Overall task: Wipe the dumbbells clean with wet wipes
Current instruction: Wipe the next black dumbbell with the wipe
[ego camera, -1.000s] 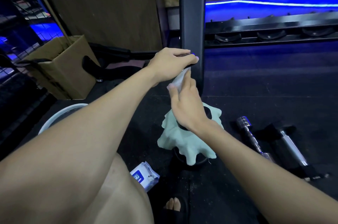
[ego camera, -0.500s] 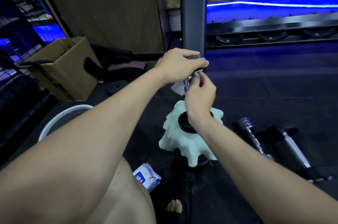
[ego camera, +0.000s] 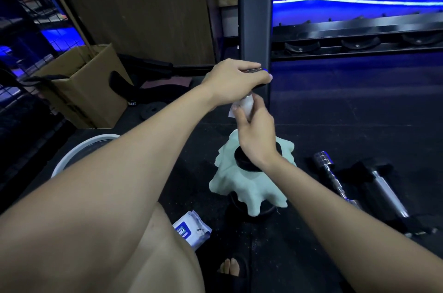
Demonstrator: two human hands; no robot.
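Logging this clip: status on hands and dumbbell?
Left hand grips the upright dumbbell by its top end. Right hand holds wipe around the handle. Green cloth draped below; nothing blocking.

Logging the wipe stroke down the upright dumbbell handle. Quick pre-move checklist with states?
1. Left hand grips top end of dumbbell: ok.
2. Right hand holds wipe wrapped on the handle: ok.
3. Dumbbell upright, bottom end on the floor under the green cloth: ok.
4. Handle below the wipe free of obstruction: cannot tell, right hand hides it.
5. Wipe pack close by on the floor: ok.
6. Other dumbbells lie apart, to the right: ok.
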